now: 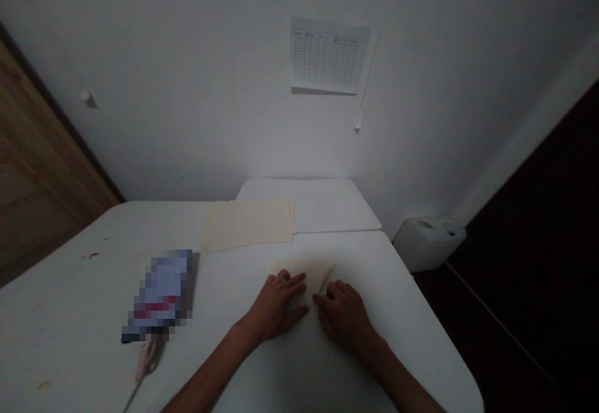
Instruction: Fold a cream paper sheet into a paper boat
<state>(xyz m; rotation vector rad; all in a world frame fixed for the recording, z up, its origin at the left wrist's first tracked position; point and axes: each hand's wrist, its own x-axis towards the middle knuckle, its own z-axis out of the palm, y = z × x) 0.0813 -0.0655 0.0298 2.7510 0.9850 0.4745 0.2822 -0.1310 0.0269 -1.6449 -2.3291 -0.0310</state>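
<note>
1. Against the white wall [187, 88], a printed grid sheet [325, 55] hangs above two white tabletops.
2. On your near table [234, 276], cream paper sheets [248, 224] lie by the join with the far table [337, 204]; a pixelated packet [161, 294] lies left of your hands.
3. Folded cream paper [311, 274] sits on the near table, under and between your hands.
4. Your left hand [276, 308] lies spread, its fingers across the paper's near left part, not pinching.
5. Your right hand [344, 316] lies spread likewise, just beside your left.
</note>
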